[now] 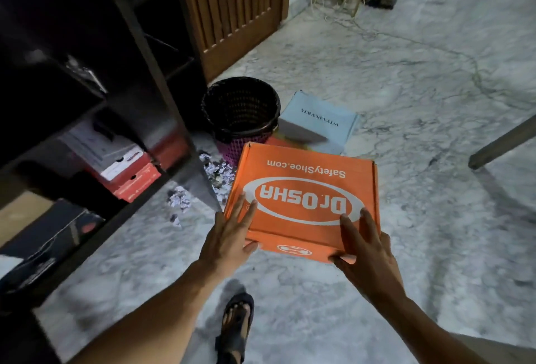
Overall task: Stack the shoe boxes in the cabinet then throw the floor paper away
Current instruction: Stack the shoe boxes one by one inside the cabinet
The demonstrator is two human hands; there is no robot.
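Our left hand (232, 233) and right hand (368, 247) pinch the near edge of the orange cardboard shoe box (301, 198), thumbs beneath; the dark wooden cabinet (156, 79) stands to our left.

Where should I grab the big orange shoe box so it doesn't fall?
Take the orange box by its two near corners, coming from the near side: it is wide and flat, so one hand might tip it. The left hand and right hand do this, fingers on the lid, thumbs under the front edge.
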